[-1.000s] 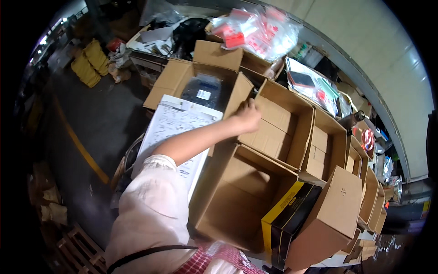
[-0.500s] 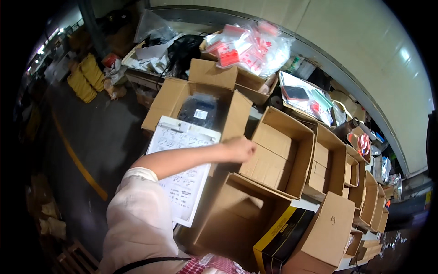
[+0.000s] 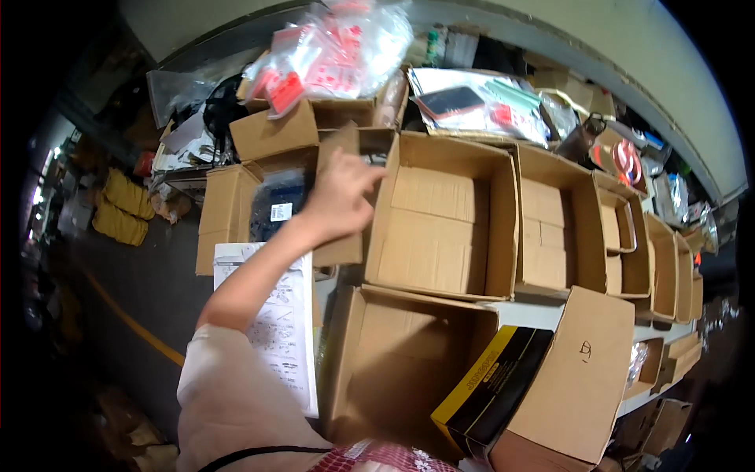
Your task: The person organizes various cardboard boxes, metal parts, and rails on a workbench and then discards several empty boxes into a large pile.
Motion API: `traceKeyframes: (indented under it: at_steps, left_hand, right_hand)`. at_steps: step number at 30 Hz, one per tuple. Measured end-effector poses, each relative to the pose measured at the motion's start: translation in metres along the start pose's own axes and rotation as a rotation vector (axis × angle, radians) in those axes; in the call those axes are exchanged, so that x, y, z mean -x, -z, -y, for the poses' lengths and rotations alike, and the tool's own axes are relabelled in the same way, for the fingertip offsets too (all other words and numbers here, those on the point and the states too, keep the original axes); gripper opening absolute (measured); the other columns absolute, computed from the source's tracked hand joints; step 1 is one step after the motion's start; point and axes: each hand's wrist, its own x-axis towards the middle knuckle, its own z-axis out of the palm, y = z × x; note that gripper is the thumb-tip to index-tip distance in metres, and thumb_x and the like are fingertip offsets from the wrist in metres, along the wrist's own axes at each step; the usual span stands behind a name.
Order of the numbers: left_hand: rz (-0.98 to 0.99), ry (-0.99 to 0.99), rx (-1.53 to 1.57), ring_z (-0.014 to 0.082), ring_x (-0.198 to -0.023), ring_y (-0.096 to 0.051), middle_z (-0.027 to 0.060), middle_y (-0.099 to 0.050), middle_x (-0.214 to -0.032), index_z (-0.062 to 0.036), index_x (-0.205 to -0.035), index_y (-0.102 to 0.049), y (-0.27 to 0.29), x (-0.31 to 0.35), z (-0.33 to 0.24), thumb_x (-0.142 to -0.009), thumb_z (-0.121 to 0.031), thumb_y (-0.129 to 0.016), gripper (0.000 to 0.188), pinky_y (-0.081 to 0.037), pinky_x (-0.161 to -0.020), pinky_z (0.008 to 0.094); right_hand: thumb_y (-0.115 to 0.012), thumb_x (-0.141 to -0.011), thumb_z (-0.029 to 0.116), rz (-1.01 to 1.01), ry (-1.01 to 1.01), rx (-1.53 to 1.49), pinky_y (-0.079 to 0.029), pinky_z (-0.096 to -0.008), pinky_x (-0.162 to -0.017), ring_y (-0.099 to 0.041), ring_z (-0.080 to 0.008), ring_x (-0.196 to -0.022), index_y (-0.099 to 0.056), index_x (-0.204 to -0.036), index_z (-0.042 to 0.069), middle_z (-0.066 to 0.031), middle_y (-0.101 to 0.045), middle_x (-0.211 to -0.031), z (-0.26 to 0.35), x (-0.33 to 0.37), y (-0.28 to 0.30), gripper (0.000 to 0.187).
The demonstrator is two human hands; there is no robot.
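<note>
My left hand (image 3: 344, 195) is raised over the right flap (image 3: 339, 250) of an open cardboard box. Its fingers are slightly bent and apart, a little blurred, and no held thing shows; whether it touches the flap I cannot tell. Inside that box lies a dark item in clear plastic (image 3: 278, 203) with a white label. Below my forearm rests a white clipboard with written sheets (image 3: 287, 338), partly covered by the arm. To the right of the hand stands an empty open cardboard box (image 3: 440, 216). My right hand is out of view.
Several open cartons (image 3: 543, 216) run to the right. Nearer stand a deep carton (image 3: 385, 354), a black and yellow box (image 3: 495, 385) and a tilted carton (image 3: 578, 370). Plastic bags with red print (image 3: 338, 59) and a stack of papers (image 3: 472, 98) lie behind. Yellow sacks (image 3: 122, 208) sit on the floor.
My left hand has moved from the near left edge of the empty carton up and left to the flap of the box with the wrapped item. The view has turned to the right.
</note>
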Motion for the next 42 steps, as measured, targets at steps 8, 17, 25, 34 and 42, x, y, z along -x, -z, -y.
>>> traceKeyframes:
  at_steps: [8,17,25,34,42]
  left_hand:
    - [0.413,0.389,-0.465,0.0321,-0.099,-0.063,0.016,-0.07,-0.093,-0.0068,-0.097,-0.072,0.079,0.024,0.012,-0.082,-0.013,-0.059,0.021,-0.044,-0.096,0.045]
    - [0.939,0.559,-0.133,0.0351,-0.078,-0.069,0.0202,-0.07,-0.081,0.0036,-0.133,-0.049,-0.021,-0.021,-0.044,-0.086,-0.046,-0.066,0.07,-0.055,-0.071,0.0408]
    - [0.294,0.606,0.138,0.0215,-0.064,-0.066,0.0145,-0.067,-0.072,-0.0015,-0.106,-0.065,0.061,-0.023,-0.044,-0.082,-0.019,-0.061,0.029,-0.049,-0.057,0.0373]
    - [0.243,0.649,0.182,0.0114,-0.061,-0.062,0.0061,-0.068,-0.067,0.0015,-0.086,-0.073,0.119,0.02,-0.036,-0.082,-0.012,-0.06,0.019,-0.047,-0.059,0.0281]
    - [0.015,0.472,-0.239,0.0365,-0.075,-0.067,0.0185,-0.069,-0.076,-0.004,-0.093,-0.07,0.061,0.014,-0.043,-0.08,-0.014,-0.059,0.02,-0.053,-0.071,0.0434]
  right_hand:
    - [-0.052,-0.066,-0.002,0.0,0.008,-0.037,-0.045,-0.0222,-0.077,-0.059,-0.0134,-0.089,-0.057,-0.113,-0.003,-0.0058,-0.06,-0.1,-0.01,-0.017,0.002,0.048]
    - [-0.052,-0.066,-0.002,0.075,0.03,-0.074,-0.045,-0.0223,-0.076,-0.059,-0.0134,-0.089,-0.057,-0.115,-0.003,-0.0062,-0.061,-0.101,-0.005,-0.019,0.006,0.049]
    - [-0.052,-0.065,-0.002,0.085,0.042,-0.125,-0.047,-0.0226,-0.075,-0.061,-0.0138,-0.09,-0.056,-0.119,-0.004,-0.0073,-0.062,-0.103,-0.005,-0.004,0.03,0.054]
    - [-0.054,-0.062,0.0,0.137,0.002,-0.206,-0.047,-0.0218,-0.073,-0.061,-0.0139,-0.084,-0.057,-0.116,-0.004,-0.0069,-0.064,-0.101,-0.005,0.005,0.037,0.054]
    - [-0.053,-0.063,-0.003,0.207,-0.049,-0.196,-0.046,-0.022,-0.071,-0.059,-0.0127,-0.077,-0.061,-0.104,-0.003,-0.005,-0.064,-0.091,0.002,0.016,0.032,0.042]
